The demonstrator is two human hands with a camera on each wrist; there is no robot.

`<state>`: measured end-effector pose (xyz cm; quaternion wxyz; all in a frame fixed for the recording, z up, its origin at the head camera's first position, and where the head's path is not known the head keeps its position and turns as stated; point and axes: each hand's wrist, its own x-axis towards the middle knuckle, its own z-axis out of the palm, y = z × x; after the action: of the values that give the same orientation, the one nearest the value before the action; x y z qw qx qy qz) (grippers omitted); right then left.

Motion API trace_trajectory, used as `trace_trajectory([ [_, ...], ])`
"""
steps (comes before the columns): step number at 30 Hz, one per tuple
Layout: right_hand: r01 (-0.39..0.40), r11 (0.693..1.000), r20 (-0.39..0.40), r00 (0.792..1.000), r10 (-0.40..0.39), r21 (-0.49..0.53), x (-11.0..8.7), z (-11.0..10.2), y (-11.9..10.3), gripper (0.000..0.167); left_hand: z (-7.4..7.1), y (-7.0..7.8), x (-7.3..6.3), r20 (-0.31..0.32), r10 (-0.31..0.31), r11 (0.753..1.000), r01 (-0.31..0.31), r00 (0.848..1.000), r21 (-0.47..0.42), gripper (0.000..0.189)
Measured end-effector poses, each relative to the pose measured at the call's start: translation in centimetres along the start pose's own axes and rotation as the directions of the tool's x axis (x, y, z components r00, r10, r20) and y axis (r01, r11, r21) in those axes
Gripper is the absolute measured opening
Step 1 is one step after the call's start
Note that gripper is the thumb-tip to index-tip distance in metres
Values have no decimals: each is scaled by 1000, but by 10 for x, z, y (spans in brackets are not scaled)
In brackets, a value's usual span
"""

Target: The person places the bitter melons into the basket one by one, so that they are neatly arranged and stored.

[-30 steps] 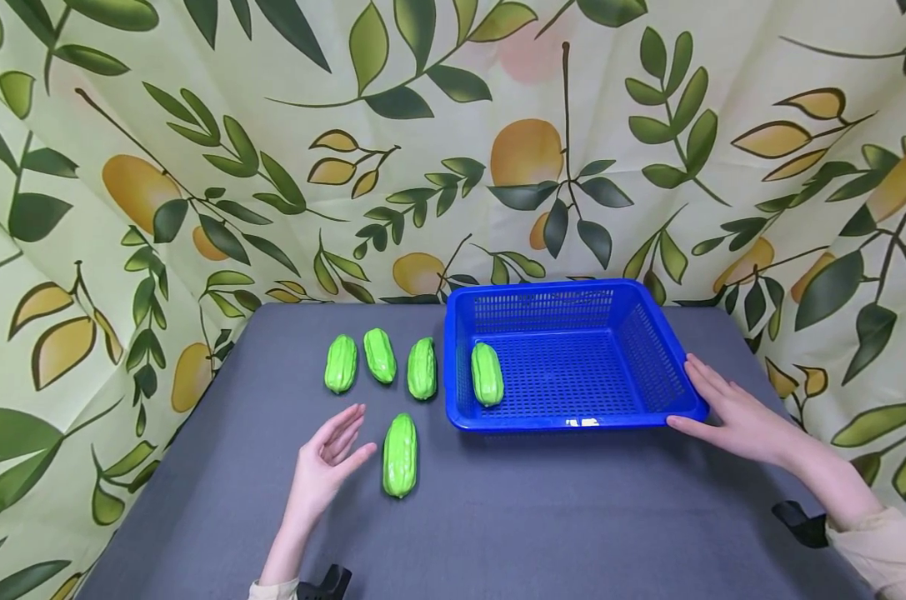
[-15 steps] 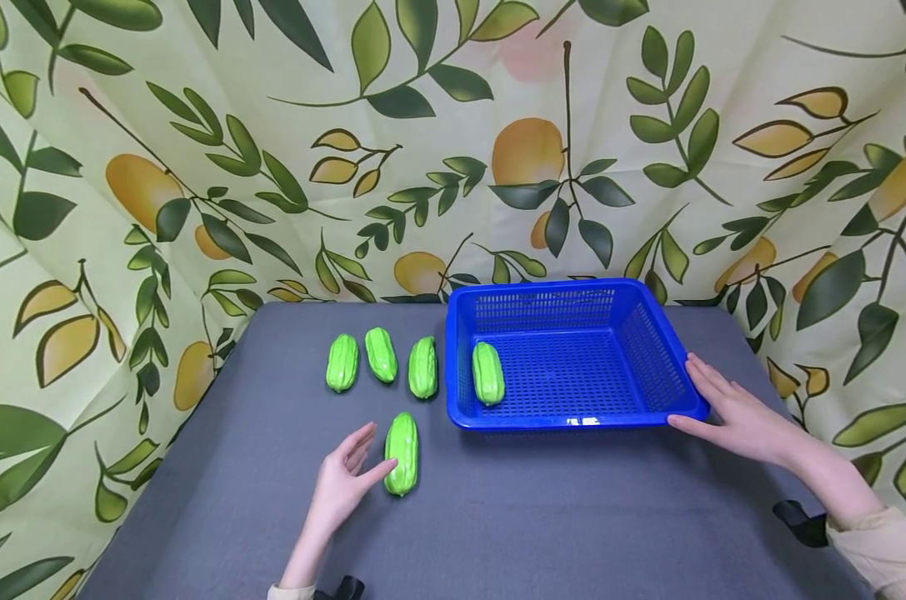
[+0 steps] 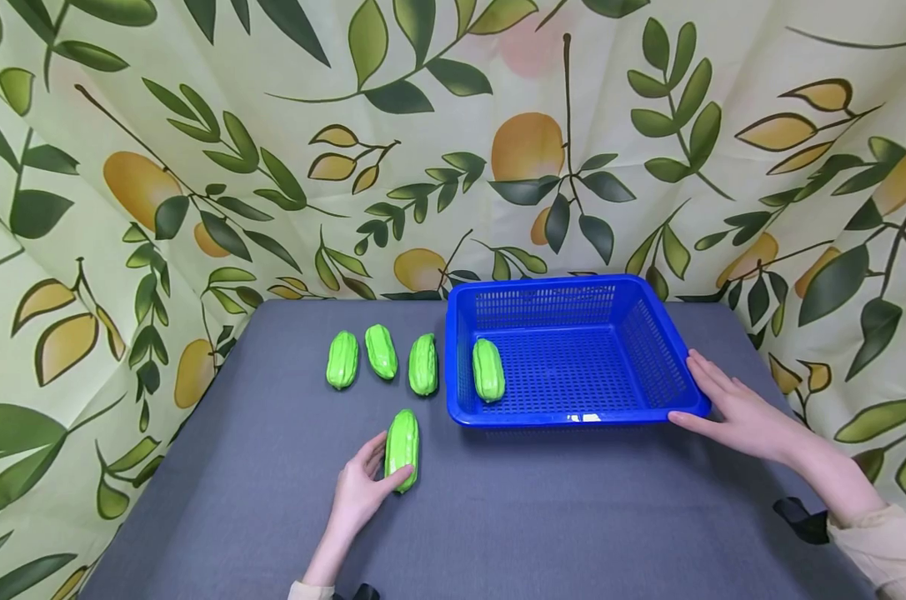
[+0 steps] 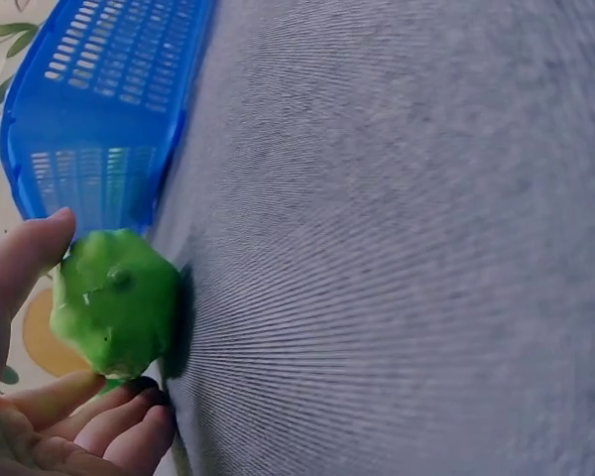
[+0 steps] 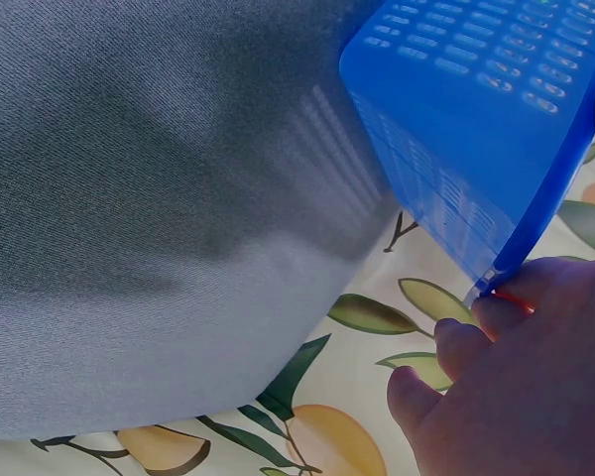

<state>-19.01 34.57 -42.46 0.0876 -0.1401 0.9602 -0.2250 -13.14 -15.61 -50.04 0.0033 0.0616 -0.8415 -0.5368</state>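
Note:
My left hand (image 3: 358, 493) has its thumb and fingers on opposite sides of a bright green, ribbed bitter melon (image 3: 402, 442) at the front of the table. In the left wrist view, the lobed end of this bitter melon (image 4: 114, 302) shows between thumb and fingers, close to the cloth. My right hand (image 3: 753, 421) rests on the front right corner of a blue plastic basket (image 3: 565, 419), thumb on the front rim and fingers along the right rim. Inside the basket, near its left wall, lies another bitter melon (image 3: 488, 371).
Left of the basket, three more bitter melons lie in a row: the left one (image 3: 342, 360), the middle one (image 3: 381, 352) and the right one (image 3: 422, 365). A grey cloth (image 3: 543, 517) covers the table. Behind it hangs a leaf-and-fruit curtain (image 3: 287, 67).
My left hand has moved right to the front bitter melon and taken hold of it between thumb and fingers. My right hand has stayed at the basket corner.

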Motion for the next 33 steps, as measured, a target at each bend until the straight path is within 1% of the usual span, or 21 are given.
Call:
trace_trajectory([
  [6, -8, 1000, 5, 1000, 8, -3, 1, 0, 0, 95, 4, -3, 0, -5, 19, 1000, -19, 1000, -9, 73],
  [10, -16, 1000, 10, 1000, 16, -2, 1, -1, -1, 96, 5, -2, 0, -11, 24, 999, -25, 1000, -42, 72],
  [16, -8, 1000, 6, 1000, 8, 2, 0, -1, 0, 95, 7, 1, -2, -4, 2, 994, -2, 1000, -107, 72],
  [20, -11, 1000, 7, 1000, 11, 3, 0, 0, 0, 96, 5, 6, -2, -16, -20, 990, 17, 1000, -138, 71],
  [23, -14, 1000, 6, 1000, 14, 3, -1, 0, 0, 96, 0, 13, -1, -26, -28, 988, 24, 999, -153, 71],
  [26, -11, 1000, 4, 1000, 11, 1, -1, 0, 0, 96, -6, 23, 2, -30, -32, 986, 27, 999, -164, 70],
  [28, -12, 1000, 3, 1000, 12, -2, -2, 0, 0, 95, -10, 32, 6, -36, -19, 986, 12, 999, -166, 69],
  [33, -13, 1000, 3, 1000, 14, -8, -1, -1, 0, 95, -20, 56, 19, -75, 31, 982, -45, 997, -184, 68],
])
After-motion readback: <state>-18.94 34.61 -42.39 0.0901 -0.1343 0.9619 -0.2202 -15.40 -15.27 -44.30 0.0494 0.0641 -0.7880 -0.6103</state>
